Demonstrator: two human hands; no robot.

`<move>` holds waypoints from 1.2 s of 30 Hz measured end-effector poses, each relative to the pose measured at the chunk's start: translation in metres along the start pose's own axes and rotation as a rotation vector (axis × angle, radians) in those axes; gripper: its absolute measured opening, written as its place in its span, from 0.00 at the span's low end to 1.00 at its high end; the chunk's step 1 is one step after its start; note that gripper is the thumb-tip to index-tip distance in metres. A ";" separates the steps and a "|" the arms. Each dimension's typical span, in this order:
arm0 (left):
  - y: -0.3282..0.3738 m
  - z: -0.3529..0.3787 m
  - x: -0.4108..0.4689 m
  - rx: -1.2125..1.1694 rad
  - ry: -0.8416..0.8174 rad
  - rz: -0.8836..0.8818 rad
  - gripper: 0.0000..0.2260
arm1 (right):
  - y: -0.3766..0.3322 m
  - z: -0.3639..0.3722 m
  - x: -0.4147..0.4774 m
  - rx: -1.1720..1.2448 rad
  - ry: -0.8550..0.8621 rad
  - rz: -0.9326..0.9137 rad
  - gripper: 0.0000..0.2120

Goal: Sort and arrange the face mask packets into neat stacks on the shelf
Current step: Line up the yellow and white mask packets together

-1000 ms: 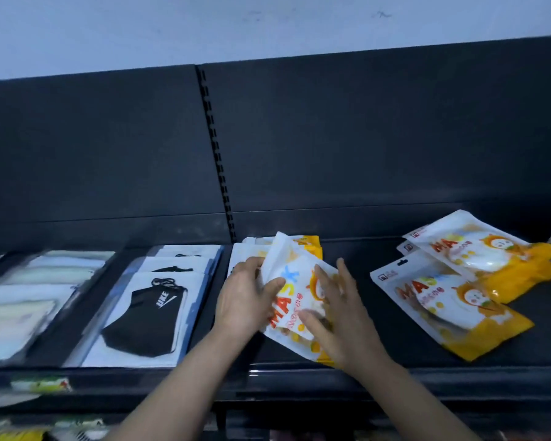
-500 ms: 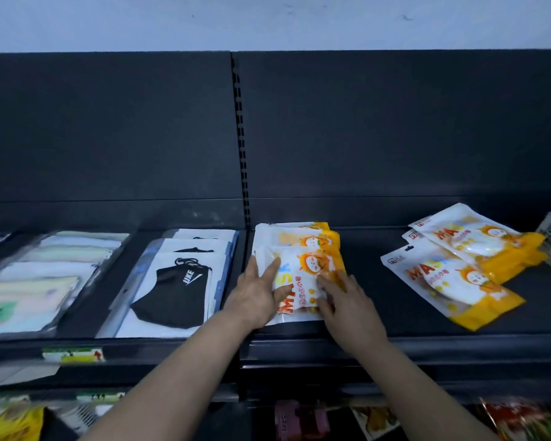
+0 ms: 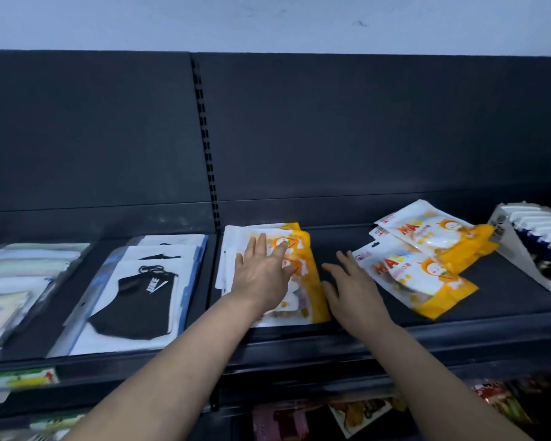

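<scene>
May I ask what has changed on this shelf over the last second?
The white-and-orange plastic mask packet, held tilted by both hands, was laid flat on the matching stack. The left hand now presses it; the right hand let go and moved right. The loose orange packets and black mask packets stayed put.

Honestly pretty plain, just two slim bare forearms [image 3: 178, 361], uncovered all the way down, ending in a bare left grip [image 3: 261, 278] and bare right grip [image 3: 353, 291].
</scene>
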State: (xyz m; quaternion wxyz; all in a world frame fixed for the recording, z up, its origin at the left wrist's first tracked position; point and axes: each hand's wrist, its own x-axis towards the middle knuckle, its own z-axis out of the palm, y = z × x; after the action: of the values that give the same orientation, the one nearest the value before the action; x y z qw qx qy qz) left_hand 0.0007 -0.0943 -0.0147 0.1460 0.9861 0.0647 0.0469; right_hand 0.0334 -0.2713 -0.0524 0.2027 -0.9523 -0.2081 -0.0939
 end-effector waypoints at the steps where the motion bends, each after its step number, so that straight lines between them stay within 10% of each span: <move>1: 0.010 0.003 0.005 -0.005 -0.003 0.020 0.24 | 0.011 -0.005 0.003 -0.022 0.011 0.004 0.20; 14: 0.164 0.078 0.092 -0.112 -0.226 0.383 0.19 | 0.183 -0.068 0.080 -0.255 -0.112 0.070 0.22; 28: 0.183 0.087 0.114 0.042 -0.231 -0.198 0.27 | 0.260 -0.085 0.107 -0.329 -0.227 0.097 0.27; 36: 0.179 0.077 0.113 0.001 -0.377 0.002 0.27 | 0.260 -0.094 0.105 -0.358 -0.305 0.227 0.34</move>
State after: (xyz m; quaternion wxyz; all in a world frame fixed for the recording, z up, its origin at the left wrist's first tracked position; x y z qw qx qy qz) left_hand 0.1414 -0.2700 -0.0275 0.1552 0.9775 0.0352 -0.1384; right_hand 0.2315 -0.4900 -0.0304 0.0062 -0.9933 -0.1083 0.0388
